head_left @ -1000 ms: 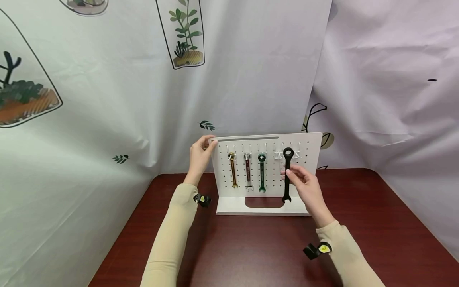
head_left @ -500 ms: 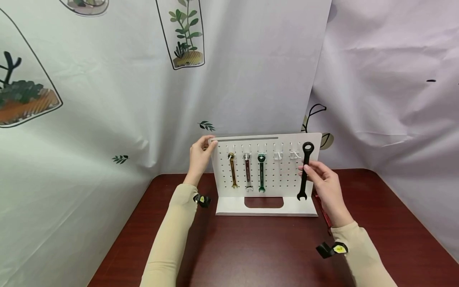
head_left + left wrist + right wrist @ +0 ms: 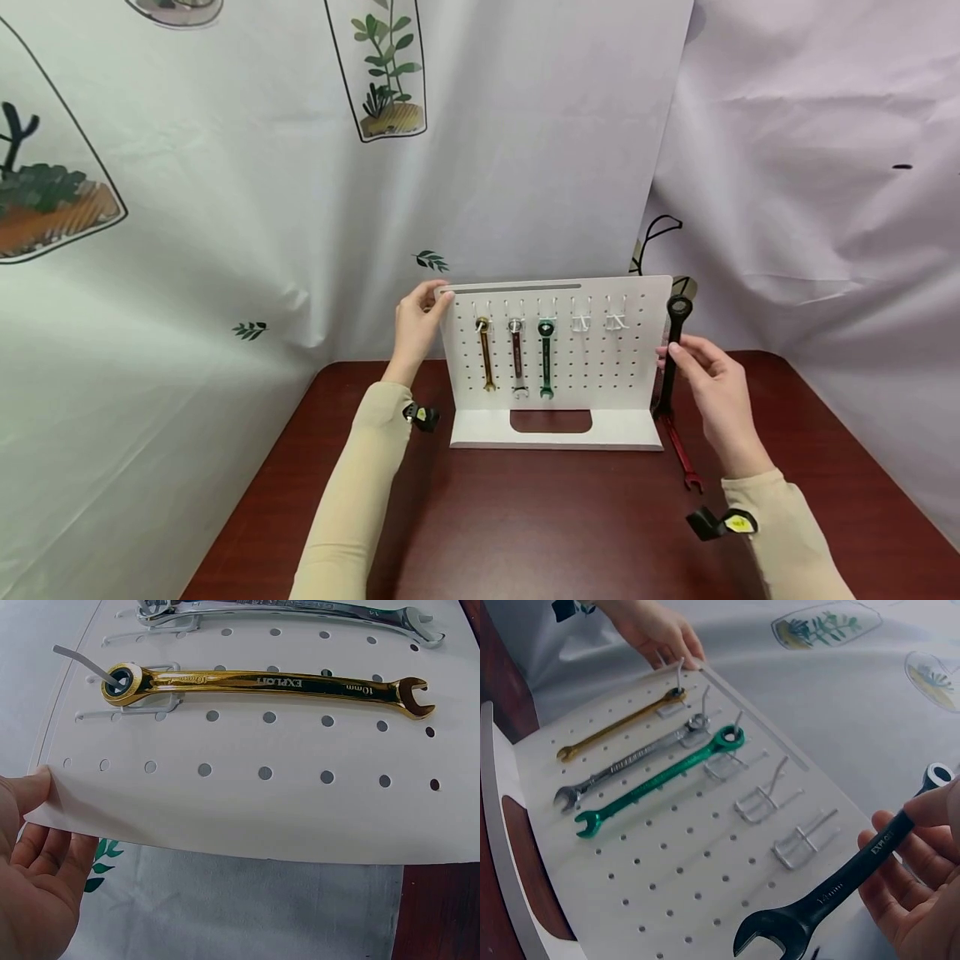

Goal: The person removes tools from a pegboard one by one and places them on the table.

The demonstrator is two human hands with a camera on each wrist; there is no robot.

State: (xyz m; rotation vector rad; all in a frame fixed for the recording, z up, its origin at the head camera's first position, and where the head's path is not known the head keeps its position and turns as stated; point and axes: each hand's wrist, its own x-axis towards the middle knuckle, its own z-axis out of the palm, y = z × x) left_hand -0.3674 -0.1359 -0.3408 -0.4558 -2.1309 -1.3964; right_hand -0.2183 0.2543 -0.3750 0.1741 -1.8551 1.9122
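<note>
My left hand (image 3: 417,327) grips the top left corner of the white pegboard (image 3: 600,367), thumb in front, as the left wrist view also shows. A black wrench (image 3: 674,342) is pinched upright between the thumb and fingers of my right hand (image 3: 716,392), just past the board's right edge. In the right wrist view the black wrench (image 3: 855,870) has its open jaw toward the camera's lower middle. On hooks hang a gold wrench (image 3: 487,358), a silver wrench (image 3: 517,358) and a green wrench (image 3: 547,367); two hooks (image 3: 617,321) at right hold nothing.
A red wrench (image 3: 681,454) lies on the dark red table (image 3: 555,525) to the right of the board's base (image 3: 630,429), its upper part hidden behind the black wrench. Pale printed cloth (image 3: 525,167) hangs behind and at both sides.
My right hand has carried the black wrench rightward, from in front of the board to beyond its right edge. The red wrench has come into view. My left hand keeps its hold on the corner.
</note>
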